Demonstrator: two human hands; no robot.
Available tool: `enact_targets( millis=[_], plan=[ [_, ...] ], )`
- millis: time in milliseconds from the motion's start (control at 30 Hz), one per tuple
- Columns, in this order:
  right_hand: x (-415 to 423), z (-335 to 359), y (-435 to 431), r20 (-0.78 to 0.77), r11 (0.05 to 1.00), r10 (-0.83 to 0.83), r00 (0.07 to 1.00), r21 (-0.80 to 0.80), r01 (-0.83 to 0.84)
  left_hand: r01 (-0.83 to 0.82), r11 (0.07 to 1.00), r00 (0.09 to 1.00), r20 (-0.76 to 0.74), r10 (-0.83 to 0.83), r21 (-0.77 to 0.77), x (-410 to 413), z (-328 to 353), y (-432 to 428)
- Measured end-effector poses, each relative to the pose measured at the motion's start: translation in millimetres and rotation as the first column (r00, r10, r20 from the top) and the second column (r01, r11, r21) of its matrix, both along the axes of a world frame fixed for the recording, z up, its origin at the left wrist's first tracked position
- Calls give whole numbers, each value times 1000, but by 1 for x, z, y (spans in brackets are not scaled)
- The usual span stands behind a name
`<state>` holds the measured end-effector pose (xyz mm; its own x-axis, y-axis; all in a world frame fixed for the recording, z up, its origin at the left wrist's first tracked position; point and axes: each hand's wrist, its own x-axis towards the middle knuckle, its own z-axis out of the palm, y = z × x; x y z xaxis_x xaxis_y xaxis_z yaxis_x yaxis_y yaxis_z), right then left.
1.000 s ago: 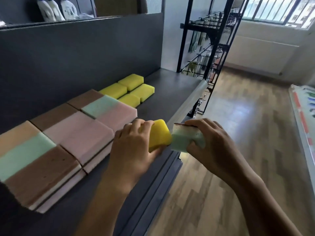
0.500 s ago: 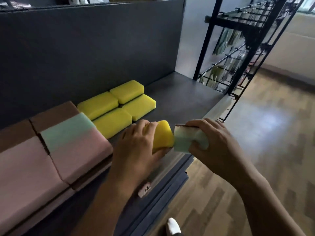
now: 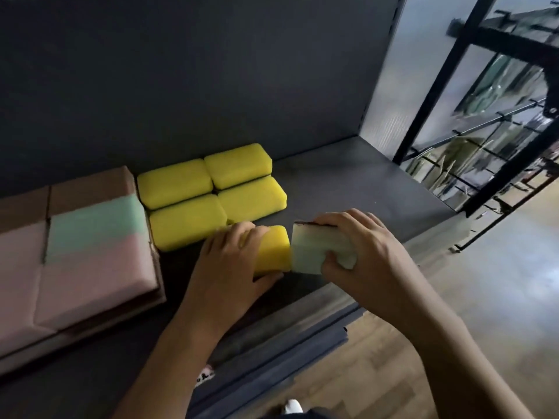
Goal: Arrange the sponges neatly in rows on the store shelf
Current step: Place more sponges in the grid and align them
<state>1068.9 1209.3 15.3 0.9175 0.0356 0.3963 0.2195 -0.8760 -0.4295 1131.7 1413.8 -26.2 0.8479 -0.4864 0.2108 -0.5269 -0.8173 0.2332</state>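
My left hand (image 3: pixel 225 264) grips a yellow sponge (image 3: pixel 272 247) just above the dark shelf (image 3: pixel 348 189), in front of a block of several yellow sponges (image 3: pixel 211 192) laid in two rows. My right hand (image 3: pixel 360 255) holds a pale green sponge with a dark scouring side (image 3: pixel 311 247), touching the yellow one's right end. Large pink, green and brown sponges (image 3: pixel 90 252) lie in rows at the left.
The shelf's dark back panel (image 3: pixel 211 71) rises behind the sponges. Its front edge (image 3: pixel 302 337) runs diagonally below my hands. A black wire rack (image 3: pixel 484 131) with hanging goods stands to the right on a wooden floor (image 3: pixel 453 328).
Both hands have moved forward over the shelf with their sponges, closer to the yellow block. The view has tilted down and nearer to the shelf.
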Motion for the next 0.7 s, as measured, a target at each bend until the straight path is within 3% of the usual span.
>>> enact_targets(
  millis=[167, 500, 700],
  plan=[
    [5, 1, -14, -17, 999, 36, 999, -15, -36, -25, 999, 999, 23, 25, -34, -9, 4, -7],
    [-8, 7, -9, 0, 988, 150, 989, 44, -150, 182, 940, 983, 48, -176, -288, -37, 23, -22],
    [-17, 5, -7, 7, 964, 237, 971, 120, -237, 122, 908, 990, -11, -138, -401, -49, 31, -5]
  ],
)
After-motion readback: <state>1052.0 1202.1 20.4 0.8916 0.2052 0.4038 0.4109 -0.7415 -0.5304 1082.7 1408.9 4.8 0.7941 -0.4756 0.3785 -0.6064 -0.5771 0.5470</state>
